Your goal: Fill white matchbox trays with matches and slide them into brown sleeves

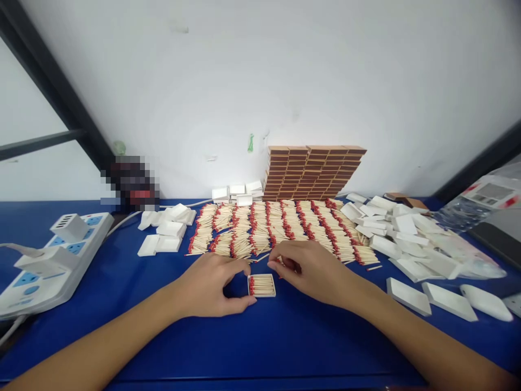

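A small white matchbox tray (261, 285) filled with red-tipped matches lies on the blue table (260, 342) in front of me. My left hand (211, 285) curls round the tray's left end, thumb and fingers touching it. My right hand (309, 269) sits just right of the tray with its fingers bent and pinched together near the tray's upper right corner; what they pinch is too small to name. Behind both hands lie rows of loose matches (277, 231).
A stack of brown matchbox sleeves (311, 172) stands against the wall. White empty trays lie in a heap at the right (407, 233) and in a smaller group at the left (165, 231). A white power strip (52, 260) rests at the far left.
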Available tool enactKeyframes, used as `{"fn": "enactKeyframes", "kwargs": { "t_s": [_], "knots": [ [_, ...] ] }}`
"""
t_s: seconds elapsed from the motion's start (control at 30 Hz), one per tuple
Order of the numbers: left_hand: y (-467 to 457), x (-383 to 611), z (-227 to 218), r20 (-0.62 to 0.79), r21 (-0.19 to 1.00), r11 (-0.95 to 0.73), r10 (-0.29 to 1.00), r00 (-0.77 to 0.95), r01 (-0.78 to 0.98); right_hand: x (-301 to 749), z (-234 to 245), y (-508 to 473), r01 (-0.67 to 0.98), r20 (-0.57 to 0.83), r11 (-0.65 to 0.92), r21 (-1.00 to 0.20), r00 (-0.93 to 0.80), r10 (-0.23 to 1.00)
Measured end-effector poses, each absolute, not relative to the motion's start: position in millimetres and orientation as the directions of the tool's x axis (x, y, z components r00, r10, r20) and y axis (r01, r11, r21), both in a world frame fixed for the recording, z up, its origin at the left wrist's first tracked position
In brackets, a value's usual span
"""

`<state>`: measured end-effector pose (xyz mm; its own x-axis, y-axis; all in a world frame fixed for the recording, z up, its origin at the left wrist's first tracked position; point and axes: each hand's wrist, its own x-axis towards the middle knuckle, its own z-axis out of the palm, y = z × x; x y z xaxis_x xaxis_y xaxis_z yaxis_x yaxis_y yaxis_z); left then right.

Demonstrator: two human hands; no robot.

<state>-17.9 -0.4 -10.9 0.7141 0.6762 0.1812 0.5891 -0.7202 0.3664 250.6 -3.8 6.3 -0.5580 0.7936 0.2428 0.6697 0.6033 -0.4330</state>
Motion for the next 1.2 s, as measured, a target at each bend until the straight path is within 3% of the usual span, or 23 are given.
{"fn": "enactKeyframes", "kwargs": {
  "t_s": [0.23, 0.5, 0.8, 0.87, 1.0, 1.07, 1.2],
  "knots": [
    [-4.7, -17.3, -5.8, 0.152, 0.363, -0.689, 0.708, 0.690, 0.627, 240.0, 7.8, -10.3, 0.624, 0.132, 0.601, -0.500, -0.631, 0.764],
    [-2.5, -17.1, -6.2, 0.175, 0.375, -0.729, 0.662, 0.729, 0.572, 236.5, 7.6, -3.8, 0.579, 0.110, 0.539, -0.612, -0.613, 0.783],
    [-2.9, -18.5, -2.2, 0.211, 0.350, -0.734, 0.667, 0.715, 0.581, 241.8, 20.0, 0.3, 0.609, 0.205, 0.546, -0.575, -0.539, 0.817],
    [-2.1, -19.5, -1.2, 0.223, 0.341, -0.733, 0.672, 0.707, 0.589, 253.6, 34.1, 19.8, 0.654, 0.323, 0.561, -0.508, -0.459, 0.828],
    [-1.7, -21.5, -1.2, 0.206, 0.356, -0.730, 0.670, 0.713, 0.584, 277.0, 77.9, 78.2, 0.750, 0.614, 0.638, -0.174, -0.425, 0.666],
    [-2.1, -22.4, -2.1, 0.200, 0.352, -0.729, 0.671, 0.714, 0.587, 282.1, 100.8, 108.6, 0.790, 0.664, 0.613, -0.034, -0.440, 0.605],
    [-2.3, -24.1, -3.2, 0.214, 0.338, -0.733, 0.670, 0.710, 0.590, 278.6, 130.1, 158.8, 0.827, 0.634, 0.550, 0.114, -0.487, 0.601]
  ]
}}
